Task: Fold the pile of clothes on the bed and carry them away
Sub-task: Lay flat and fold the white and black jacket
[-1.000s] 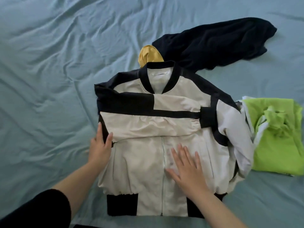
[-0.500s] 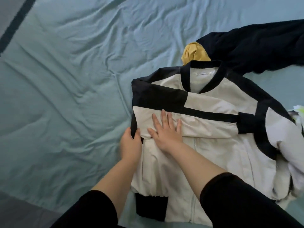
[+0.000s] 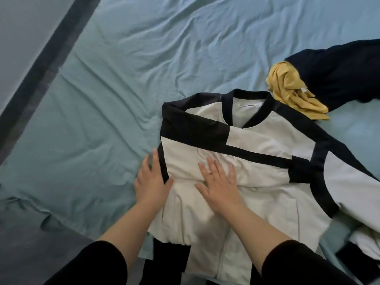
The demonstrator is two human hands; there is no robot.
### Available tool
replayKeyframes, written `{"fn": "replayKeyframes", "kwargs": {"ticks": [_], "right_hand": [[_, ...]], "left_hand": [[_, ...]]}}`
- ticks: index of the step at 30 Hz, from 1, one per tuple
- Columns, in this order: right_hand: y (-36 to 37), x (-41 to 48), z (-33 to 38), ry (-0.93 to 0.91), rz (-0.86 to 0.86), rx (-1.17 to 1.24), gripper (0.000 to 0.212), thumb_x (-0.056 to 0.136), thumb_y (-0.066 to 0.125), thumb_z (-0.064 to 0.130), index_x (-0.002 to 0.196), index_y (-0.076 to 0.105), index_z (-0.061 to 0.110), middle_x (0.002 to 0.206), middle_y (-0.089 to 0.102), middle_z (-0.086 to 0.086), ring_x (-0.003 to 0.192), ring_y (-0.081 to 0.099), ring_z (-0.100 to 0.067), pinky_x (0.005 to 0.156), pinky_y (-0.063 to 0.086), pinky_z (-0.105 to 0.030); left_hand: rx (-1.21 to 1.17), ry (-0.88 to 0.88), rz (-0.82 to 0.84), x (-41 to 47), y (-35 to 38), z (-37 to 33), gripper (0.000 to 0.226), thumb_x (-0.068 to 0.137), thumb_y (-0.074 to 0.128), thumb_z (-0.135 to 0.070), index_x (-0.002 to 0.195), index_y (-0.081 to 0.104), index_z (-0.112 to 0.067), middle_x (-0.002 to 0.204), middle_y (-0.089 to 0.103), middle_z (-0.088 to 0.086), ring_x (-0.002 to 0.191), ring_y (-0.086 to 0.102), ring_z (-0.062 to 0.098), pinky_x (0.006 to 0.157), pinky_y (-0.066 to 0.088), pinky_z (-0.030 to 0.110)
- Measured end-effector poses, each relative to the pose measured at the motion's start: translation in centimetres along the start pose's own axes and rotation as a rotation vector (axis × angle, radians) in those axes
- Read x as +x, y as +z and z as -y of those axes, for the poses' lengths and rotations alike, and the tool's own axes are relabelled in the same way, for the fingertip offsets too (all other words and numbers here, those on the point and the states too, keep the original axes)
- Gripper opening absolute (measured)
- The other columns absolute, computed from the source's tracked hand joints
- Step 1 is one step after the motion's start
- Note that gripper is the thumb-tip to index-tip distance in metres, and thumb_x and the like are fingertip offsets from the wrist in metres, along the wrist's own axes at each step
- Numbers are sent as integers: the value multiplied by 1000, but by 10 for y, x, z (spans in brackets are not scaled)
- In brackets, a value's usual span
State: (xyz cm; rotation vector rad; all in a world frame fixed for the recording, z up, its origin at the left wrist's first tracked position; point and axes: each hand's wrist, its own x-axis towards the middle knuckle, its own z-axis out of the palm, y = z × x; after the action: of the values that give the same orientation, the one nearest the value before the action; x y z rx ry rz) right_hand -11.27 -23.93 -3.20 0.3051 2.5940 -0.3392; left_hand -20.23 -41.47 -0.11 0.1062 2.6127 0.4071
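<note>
Head view. A cream-and-black jacket (image 3: 267,194) lay front up on the bed (image 3: 102,120), right of centre in the frame, with its collar (image 3: 227,108) toward the top and its black hem band (image 3: 166,258) toward the bottom edge. The sleeve on the left side of the frame was folded flat across the chest, its black cuff (image 3: 300,169) ending right of centre. The other sleeve (image 3: 353,192) ran out unfolded toward the lower right edge. The left hand (image 3: 151,182) rested against the jacket's left edge, fingers straight and pointing up the frame beside the black side panel, thumb lying on the cream cloth; its grip was apart, clamped on nothing. The right hand (image 3: 220,182) lay flat on the folded sleeve, near the left hand, fingers straight and spread, a ring on one finger; its grip was likewise apart, the palm pressing the cloth. Both forearms entered from the bottom edge, bare below black sleeves. Above and right of the collar, a crumpled yellow garment (image 3: 292,91) touched the jacket's shoulder, and a dark navy garment (image 3: 339,75) lay against it, reaching the right edge. The pale blue sheet (image 3: 164,38) was wrinkled. A dark strip (image 3: 47,64) ran along the bed's edge at the upper left, and grey floor (image 3: 24,260) showed at the lower left.
</note>
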Motion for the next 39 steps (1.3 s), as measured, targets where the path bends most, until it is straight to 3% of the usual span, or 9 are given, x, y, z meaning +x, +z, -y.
{"fn": "replayKeyframes", "kwargs": {"ticks": [2,5,12,21,26,30,35,37,39], "right_hand": [[7,-32,-30,55,-1,-47,63,97,9,58,144,-26,35,153,-33,7,138,-35,-10,110,-28,-45],[9,-75,-65,111,-3,46,61,100,16,49,145,-23,35,155,-30,9,140,-32,-9,112,-24,-39],[5,-174,-144,482,-398,444,38,92,55,15,130,57,17,153,35,-3,139,34,-21,114,28,-39],[32,-240,-281,1474,-611,1006,62,78,77,23,125,50,-7,126,55,-27,118,52,-40,98,41,-42],[38,-234,-303,1479,-624,1443,36,79,75,14,106,55,2,114,63,-19,91,58,-26,75,42,-31],[-6,-250,-321,1184,-815,1129,36,77,65,2,112,60,10,110,63,-12,95,58,-25,82,44,-33],[-70,-310,-391,764,-1129,147,17,65,62,-5,79,63,5,88,56,-19,86,49,-33,76,38,-42],[-73,-326,-420,747,-1037,-99,25,65,66,-8,83,65,10,103,61,-16,102,50,-28,94,36,-44],[-57,-338,-441,795,-589,-197,49,75,63,-6,118,59,17,141,44,-15,134,38,-26,112,22,-50]], "left_hand": [[261,169,-34,-13,11,-12,93,93,52,-25,148,-22,-37,161,-9,7,148,2,26,118,12,47],[335,258,39,-33,28,-44,91,89,46,-17,148,-20,-39,160,-21,5,147,-17,29,118,-4,50],[243,460,340,-85,93,-145,82,92,45,-51,150,-12,-38,161,-17,4,147,-15,29,117,-3,49],[435,733,397,-128,155,-261,89,89,51,-57,144,-19,-50,158,-27,0,145,-22,36,114,5,61],[573,609,572,-132,170,-274,86,94,52,-43,145,-17,-51,158,-27,-5,141,-29,40,109,13,69],[504,518,515,-145,167,-289,82,94,48,-38,147,-14,-48,160,-21,-1,144,-24,38,109,14,69],[504,544,408,-165,168,-314,88,92,46,-31,147,-22,-42,157,-29,1,144,-24,35,108,19,68],[487,557,396,-169,170,-328,88,92,47,-32,146,-22,-41,157,-30,0,145,-23,35,108,18,67],[501,582,392,-173,173,-340,85,93,46,-36,146,-21,-42,157,-28,0,145,-20,35,108,21,66]]}}
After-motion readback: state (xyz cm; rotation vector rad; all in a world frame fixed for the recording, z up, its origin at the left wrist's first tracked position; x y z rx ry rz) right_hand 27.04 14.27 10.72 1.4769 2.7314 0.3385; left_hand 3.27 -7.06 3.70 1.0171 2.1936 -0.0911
